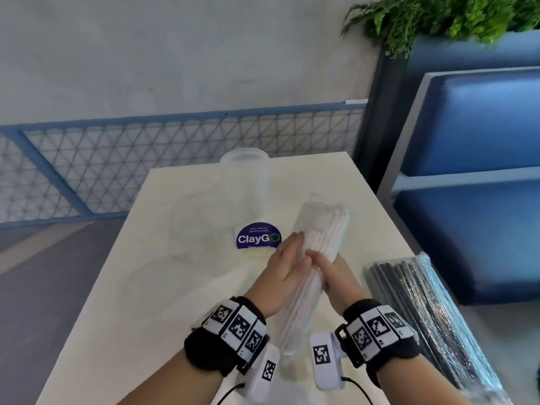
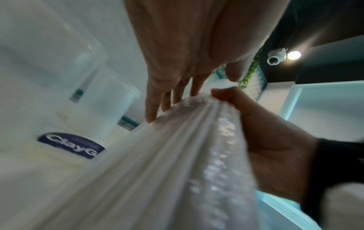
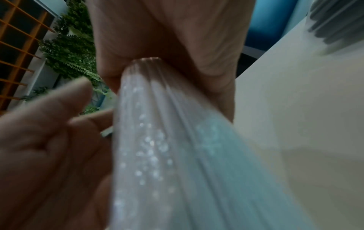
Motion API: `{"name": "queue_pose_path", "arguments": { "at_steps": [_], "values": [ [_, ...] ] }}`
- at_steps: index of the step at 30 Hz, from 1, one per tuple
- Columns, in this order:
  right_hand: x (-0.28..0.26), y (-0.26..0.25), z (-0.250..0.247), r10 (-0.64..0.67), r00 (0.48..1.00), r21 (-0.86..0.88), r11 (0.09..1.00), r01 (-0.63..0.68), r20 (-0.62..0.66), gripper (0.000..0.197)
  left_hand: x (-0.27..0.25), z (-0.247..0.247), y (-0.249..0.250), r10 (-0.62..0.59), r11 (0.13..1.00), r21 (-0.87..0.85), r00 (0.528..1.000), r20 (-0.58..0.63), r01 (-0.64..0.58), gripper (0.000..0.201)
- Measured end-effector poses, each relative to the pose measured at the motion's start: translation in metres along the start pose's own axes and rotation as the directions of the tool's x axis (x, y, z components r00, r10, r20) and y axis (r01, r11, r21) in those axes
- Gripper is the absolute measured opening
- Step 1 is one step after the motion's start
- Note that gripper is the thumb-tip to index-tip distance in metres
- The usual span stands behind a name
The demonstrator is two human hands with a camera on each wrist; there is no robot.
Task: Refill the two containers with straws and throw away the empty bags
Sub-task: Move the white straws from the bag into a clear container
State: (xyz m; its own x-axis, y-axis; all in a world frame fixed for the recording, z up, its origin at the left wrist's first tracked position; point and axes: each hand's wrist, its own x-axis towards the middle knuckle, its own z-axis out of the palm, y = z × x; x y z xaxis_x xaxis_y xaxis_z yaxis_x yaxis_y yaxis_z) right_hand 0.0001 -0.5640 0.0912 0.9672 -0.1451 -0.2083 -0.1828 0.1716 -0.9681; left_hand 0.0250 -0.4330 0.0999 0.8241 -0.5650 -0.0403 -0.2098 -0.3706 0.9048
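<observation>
A clear plastic bag of white straws (image 1: pixel 321 226) is held lengthwise above the white table (image 1: pixel 163 287), between both hands. My left hand (image 1: pixel 287 258) lies against its left side with straight fingers (image 2: pixel 151 115) touching the plastic. My right hand (image 1: pixel 330 270) grips the bag (image 3: pixel 167 147) from the right, thumb on top. A tall clear container (image 1: pixel 245 171) stands at the table's far edge. A second, fainter clear container (image 1: pixel 198 232) sits left of the bag. A bag of black straws (image 1: pixel 423 317) lies on the table's right edge.
A purple ClayGo sticker (image 1: pixel 258 238) is on the table under the hands. A blue bench (image 1: pixel 467 127) stands close on the right, with a green plant (image 1: pixel 438 19) above it. A blue mesh railing (image 1: pixel 175 159) runs behind the table.
</observation>
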Motion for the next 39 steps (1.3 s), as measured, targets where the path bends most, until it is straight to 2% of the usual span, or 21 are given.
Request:
{"name": "queue_pose_path", "arguments": {
  "at_steps": [2,4,6,9,12,15,17,19,22,24,26,29,32,39],
  "values": [
    [0.004,0.003,0.004,0.018,1.0,0.045,0.999,-0.017,-0.011,0.039,-0.002,-0.012,-0.008,0.013,0.997,0.076,0.991,-0.133,-0.002,0.061],
    [0.007,0.006,0.01,0.016,1.0,0.056,0.998,-0.016,0.0,0.034,-0.005,-0.025,-0.014,-0.049,0.996,0.068,0.974,-0.219,0.066,0.07],
    [0.007,0.005,0.015,0.016,1.0,0.052,0.998,-0.017,0.025,0.028,-0.012,-0.038,-0.019,-0.099,0.993,-0.08,0.973,-0.209,0.084,0.064],
    [0.007,0.0,0.02,0.012,0.994,0.087,0.996,-0.021,0.112,0.024,-0.029,-0.058,-0.029,-0.153,0.962,-0.247,0.981,-0.116,0.121,0.065],
    [0.008,0.001,0.031,0.047,0.983,0.089,0.994,-0.063,0.175,0.043,-0.043,-0.076,-0.041,-0.212,0.934,-0.314,0.971,-0.106,0.17,0.063],
    [0.007,0.006,0.051,0.076,0.964,0.066,0.993,-0.095,0.253,0.065,-0.055,-0.088,-0.045,-0.239,0.891,-0.428,0.959,-0.156,0.152,0.063],
    [0.006,0.007,0.068,0.05,0.956,0.057,0.996,-0.07,0.29,0.058,-0.063,-0.097,-0.05,-0.263,0.872,-0.472,0.937,-0.23,0.129,0.072],
    [0.005,0.005,0.086,-0.05,0.965,0.0,0.999,0.052,0.256,0.046,-0.072,-0.108,-0.057,-0.288,0.871,-0.479,0.907,-0.309,0.113,0.073],
    [0.003,0.002,0.11,-0.291,0.956,-0.132,0.947,0.293,0.031,0.035,-0.085,-0.125,-0.067,-0.307,0.885,-0.453,0.865,-0.398,0.106,0.08],
    [0.001,0.001,0.124,-0.337,0.938,-0.146,0.935,0.324,-0.077,0.02,-0.091,-0.133,-0.074,-0.305,0.894,-0.436,0.851,-0.427,0.102,0.083],
    [0.0,0.003,0.136,-0.316,0.943,-0.192,0.937,0.292,-0.107,0.011,-0.095,-0.139,-0.079,-0.312,0.893,-0.438,0.84,-0.444,0.101,0.082],
    [-0.003,0.006,0.149,-0.278,0.958,-0.27,0.93,0.25,-0.069,0.011,-0.099,-0.143,-0.087,-0.321,0.884,-0.458,0.831,-0.454,0.091,0.083],
    [-0.006,0.009,0.156,-0.198,0.98,-0.233,0.954,0.187,-0.026,0.004,-0.101,-0.146,-0.093,-0.325,0.885,-0.454,0.832,-0.45,0.1,0.084],
    [-0.01,-0.003,0.153,-0.075,0.993,-0.195,0.976,0.093,0.096,0.015,-0.097,-0.147,-0.101,-0.325,0.886,-0.455,0.823,-0.465,0.092,0.079]
  ]
}}
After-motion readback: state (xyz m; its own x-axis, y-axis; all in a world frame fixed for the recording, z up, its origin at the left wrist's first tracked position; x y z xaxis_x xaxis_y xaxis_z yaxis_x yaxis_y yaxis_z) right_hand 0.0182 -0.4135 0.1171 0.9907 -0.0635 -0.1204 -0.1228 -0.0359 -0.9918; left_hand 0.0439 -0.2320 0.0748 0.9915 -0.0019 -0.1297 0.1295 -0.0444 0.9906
